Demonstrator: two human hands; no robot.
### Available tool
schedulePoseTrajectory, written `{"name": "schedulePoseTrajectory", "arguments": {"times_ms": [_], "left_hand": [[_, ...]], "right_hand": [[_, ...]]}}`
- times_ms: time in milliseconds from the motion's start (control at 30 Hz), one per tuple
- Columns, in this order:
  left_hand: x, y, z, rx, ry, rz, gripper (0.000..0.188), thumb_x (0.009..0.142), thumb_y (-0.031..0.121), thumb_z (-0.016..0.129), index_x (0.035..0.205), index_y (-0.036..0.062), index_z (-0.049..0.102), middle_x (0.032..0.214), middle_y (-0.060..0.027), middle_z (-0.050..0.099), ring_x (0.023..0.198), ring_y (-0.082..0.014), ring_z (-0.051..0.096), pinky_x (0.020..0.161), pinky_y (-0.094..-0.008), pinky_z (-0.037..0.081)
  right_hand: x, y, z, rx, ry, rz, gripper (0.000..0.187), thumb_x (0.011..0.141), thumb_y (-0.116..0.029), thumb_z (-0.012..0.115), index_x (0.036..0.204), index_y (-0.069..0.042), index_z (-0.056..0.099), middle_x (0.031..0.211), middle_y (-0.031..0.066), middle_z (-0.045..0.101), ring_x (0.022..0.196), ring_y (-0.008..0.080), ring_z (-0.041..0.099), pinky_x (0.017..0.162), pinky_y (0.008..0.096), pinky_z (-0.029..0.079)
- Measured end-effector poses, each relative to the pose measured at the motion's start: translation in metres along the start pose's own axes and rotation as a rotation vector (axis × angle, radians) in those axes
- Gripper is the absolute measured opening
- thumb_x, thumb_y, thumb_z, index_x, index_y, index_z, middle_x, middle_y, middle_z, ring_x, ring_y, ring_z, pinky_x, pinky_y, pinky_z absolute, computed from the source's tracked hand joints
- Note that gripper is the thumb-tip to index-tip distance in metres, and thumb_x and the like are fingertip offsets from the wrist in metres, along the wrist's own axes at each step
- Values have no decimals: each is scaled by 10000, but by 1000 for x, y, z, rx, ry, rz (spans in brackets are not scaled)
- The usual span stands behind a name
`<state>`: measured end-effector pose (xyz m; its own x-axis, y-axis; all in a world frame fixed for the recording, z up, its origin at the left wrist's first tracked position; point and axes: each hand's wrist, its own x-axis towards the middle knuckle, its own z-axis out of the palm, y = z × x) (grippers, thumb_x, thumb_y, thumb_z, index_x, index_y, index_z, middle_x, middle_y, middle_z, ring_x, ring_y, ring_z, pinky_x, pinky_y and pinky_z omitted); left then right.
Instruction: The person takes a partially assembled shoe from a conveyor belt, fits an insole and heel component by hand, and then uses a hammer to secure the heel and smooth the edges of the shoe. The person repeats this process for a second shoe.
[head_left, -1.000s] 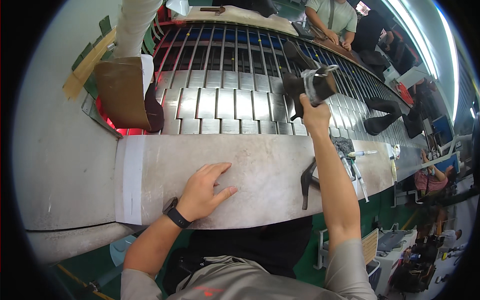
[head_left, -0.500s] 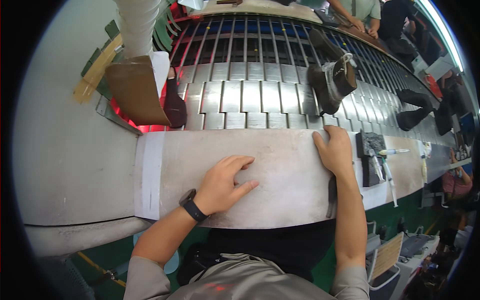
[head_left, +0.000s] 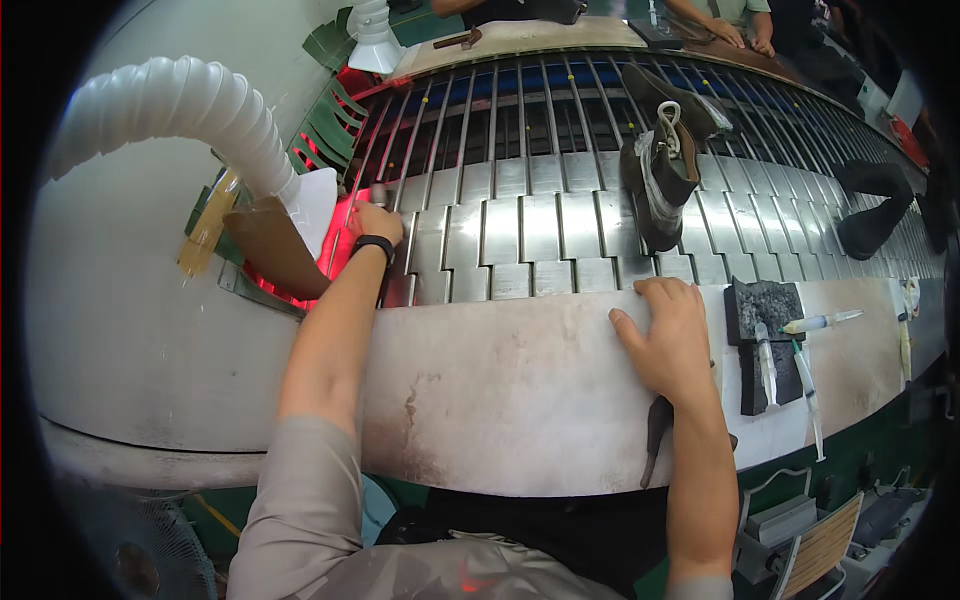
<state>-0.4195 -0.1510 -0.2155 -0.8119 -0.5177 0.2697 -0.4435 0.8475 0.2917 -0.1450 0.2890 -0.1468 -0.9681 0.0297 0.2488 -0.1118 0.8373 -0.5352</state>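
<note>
My left hand [head_left: 378, 222], a dark watch on its wrist, reaches over the left end of the metal slat conveyor [head_left: 502, 230], into red light beside a brown cardboard flap [head_left: 273, 240]. Its fingers are curled around something mostly hidden; only a small greyish end [head_left: 378, 193] shows above them. My right hand [head_left: 668, 335] is open, resting on the pale worktable [head_left: 510, 390] with its fingertips at the conveyor-side edge. Partly under that wrist lies a dark-handled tool [head_left: 656, 430]. A brown lace-up shoe [head_left: 660, 180], partly wrapped in clear film, stands on the conveyor beyond my right hand.
A white flexible duct [head_left: 180, 110] arches at the left. Several syringes [head_left: 766, 365] lie on and beside a black foam block [head_left: 762, 310] at the right. Dark footwear [head_left: 868, 208] rests farther along the conveyor. Across it, a co-worker's hands [head_left: 735, 35] are at another table. A fan [head_left: 140, 555] stands lower left.
My left hand has moved from above the worktable forward and left to the conveyor's red-lit end, where the dark shoe stood, and closed. My right hand stays on the table edge. The view has shifted.
</note>
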Motion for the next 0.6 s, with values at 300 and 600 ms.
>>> {"name": "schedulePoseTrajectory", "arguments": {"times_ms": [300, 600], "left_hand": [[-202, 119, -130, -521, -425, 1233, 550, 778, 57, 777, 1313, 29, 649, 1151, -178, 668, 1050, -387, 681, 902, -449, 572], [-155, 108, -102, -860, -1381, 799, 629, 974, 339, 674, 1488, -12, 580, 1483, -159, 625, 1395, -264, 583, 1173, -394, 433]], "right_hand": [[-4, -22, -12, 472, 126, -90, 629, 835, -135, 830, 1387, 63, 602, 1300, 271, 666, 1195, 406, 650, 1027, 454, 520], [-8, -24, -4, 427, -137, 14, 288, 866, -118, 778, 1093, 43, 708, 782, 177, 724, 724, 332, 729, 694, 425, 569]]}}
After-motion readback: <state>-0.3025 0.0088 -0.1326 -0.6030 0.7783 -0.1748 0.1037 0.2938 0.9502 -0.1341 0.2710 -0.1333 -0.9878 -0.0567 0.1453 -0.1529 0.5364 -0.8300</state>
